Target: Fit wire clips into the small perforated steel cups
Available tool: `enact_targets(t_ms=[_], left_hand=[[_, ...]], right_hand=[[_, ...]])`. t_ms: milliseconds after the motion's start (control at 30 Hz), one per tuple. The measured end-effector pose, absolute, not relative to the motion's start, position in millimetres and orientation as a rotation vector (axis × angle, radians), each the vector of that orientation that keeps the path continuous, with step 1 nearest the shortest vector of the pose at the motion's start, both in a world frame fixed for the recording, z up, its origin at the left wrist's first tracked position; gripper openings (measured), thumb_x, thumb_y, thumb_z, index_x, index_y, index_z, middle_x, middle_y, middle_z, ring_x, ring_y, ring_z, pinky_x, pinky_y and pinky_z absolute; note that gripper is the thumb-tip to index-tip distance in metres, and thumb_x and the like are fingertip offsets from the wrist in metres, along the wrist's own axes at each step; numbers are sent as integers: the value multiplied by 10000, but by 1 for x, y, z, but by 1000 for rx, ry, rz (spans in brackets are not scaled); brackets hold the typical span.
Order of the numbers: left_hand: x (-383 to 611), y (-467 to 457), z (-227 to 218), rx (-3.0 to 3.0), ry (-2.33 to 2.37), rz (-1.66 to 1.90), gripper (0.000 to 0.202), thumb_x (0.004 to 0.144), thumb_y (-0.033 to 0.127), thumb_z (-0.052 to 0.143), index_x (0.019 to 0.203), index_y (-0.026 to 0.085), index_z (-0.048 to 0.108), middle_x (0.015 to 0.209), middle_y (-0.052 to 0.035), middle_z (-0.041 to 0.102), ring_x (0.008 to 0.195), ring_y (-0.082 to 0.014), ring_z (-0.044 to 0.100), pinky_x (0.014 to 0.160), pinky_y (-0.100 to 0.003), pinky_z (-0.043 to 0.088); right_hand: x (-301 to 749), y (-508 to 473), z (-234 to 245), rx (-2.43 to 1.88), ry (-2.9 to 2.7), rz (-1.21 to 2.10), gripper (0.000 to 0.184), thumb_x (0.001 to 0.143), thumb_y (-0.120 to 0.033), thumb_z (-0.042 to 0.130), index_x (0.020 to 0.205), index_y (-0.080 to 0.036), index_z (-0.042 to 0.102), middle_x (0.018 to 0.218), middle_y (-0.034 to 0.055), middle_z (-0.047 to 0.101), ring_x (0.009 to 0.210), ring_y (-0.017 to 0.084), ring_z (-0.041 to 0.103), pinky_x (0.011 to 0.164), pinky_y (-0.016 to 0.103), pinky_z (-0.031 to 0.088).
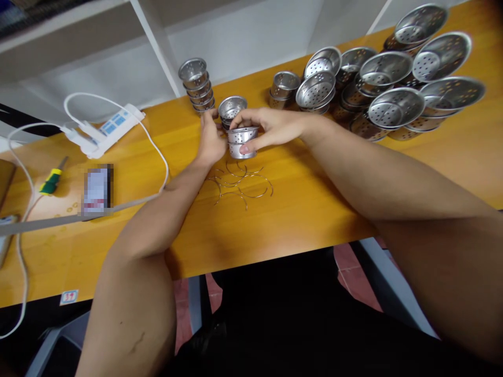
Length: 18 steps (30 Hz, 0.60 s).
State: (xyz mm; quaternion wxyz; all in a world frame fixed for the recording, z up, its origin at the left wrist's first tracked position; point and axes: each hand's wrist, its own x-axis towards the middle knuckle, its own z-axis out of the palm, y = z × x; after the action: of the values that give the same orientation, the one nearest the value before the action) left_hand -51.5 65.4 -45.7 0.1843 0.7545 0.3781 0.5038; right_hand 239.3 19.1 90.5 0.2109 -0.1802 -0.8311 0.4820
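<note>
My right hand (271, 126) is closed around a small perforated metal cup (242, 137), thumb at its front wall and fingers over the rim. The held piece has a ridge round its middle; I cannot tell whether two cups are nested there. To its left is my left hand (212, 140), fingers partly extended and apart, beside another perforated cup (232, 108) that stands just behind. Nothing shows in the left hand, though some of its fingers are hidden. Several thin curved metal wires (243, 180) lie loose on the table in front of the held cup.
A tall stack of perforated cups (195, 78) stands behind my left hand. Many wider metal strainer cups (395, 107) crowd the right. At left lie a white power strip (113, 131) with cables, a screwdriver (52, 180) and a blurred phone (97, 189) on the wooden table (283, 220).
</note>
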Motion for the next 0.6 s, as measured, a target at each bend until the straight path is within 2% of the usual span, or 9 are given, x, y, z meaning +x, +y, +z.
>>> enact_targets(t_ms=[100,200,300,433,500,600], left_hand=[[-44,59,-40,1787,1216,1480,739,1069,793,986,1537,341,635,1422,-117,706,1345,-341,798,1306,-592,695],[-40,58,-39,1693,1223,1391,784,1068,717,1001,1617,356,573,1280,-89,729,1325,-379,835,1284,-639,705],[-44,65,-45,1749,1152,1336,859,1032,621,1037,1650,361,500,1383,-112,785,1280,-375,869,1244,-662,741],[-52,79,-59,1850,1027,1359,610,1126,464,889,1589,327,515,1579,-154,797,1487,-346,869,1409,-633,689],[-54,84,-64,1889,1001,1366,545,1131,384,840,1573,314,530,1660,-173,784,1585,-337,840,1470,-612,652],[-51,85,-68,1933,1002,1347,544,1114,336,823,1580,302,545,1709,-192,761,1604,-337,834,1489,-610,639]], right_hand=[[235,16,86,-566,-2273,1330,750,902,-694,1147,1419,-291,783,1378,92,874,1267,367,801,1049,452,714],[231,13,82,-631,-2239,1315,787,885,-741,1119,1413,-286,754,1387,104,857,1316,388,779,1082,476,701],[231,14,81,-710,-2228,1259,856,853,-801,1096,1433,-286,735,1424,116,834,1346,408,750,1148,520,672],[235,20,80,-795,-2185,1155,999,810,-909,1084,1511,-289,734,1537,144,806,1422,420,683,1247,554,604],[237,23,79,-829,-2166,1101,1046,811,-998,1034,1532,-296,748,1496,151,819,1435,426,659,1240,556,589],[238,26,77,-890,-2186,995,1114,872,-1136,862,1573,-275,775,1335,163,845,1436,415,624,1208,538,573]])
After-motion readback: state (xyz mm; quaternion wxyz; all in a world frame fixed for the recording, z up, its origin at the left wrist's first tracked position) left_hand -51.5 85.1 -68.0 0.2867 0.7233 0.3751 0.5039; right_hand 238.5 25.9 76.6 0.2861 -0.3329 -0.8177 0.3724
